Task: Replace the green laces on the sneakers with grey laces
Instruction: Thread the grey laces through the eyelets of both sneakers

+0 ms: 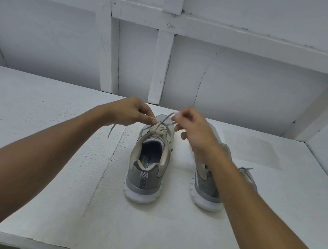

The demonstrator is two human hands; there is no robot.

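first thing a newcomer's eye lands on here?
The two hands, left hand and right hand, meeting mid-frame and pinching a grey lace above the left sneaker. Next, the second sneaker to its right, partly hidden behind the right forearm, both on a white surface.

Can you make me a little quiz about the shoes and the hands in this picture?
1. True or false: the left hand and the right hand both pinch the grey lace.
2. Which sneaker are the hands working over? A) the left sneaker B) the right sneaker
3. Fill in: both sneakers stand on a white ____.

Key: 1. true. 2. A. 3. shelf.
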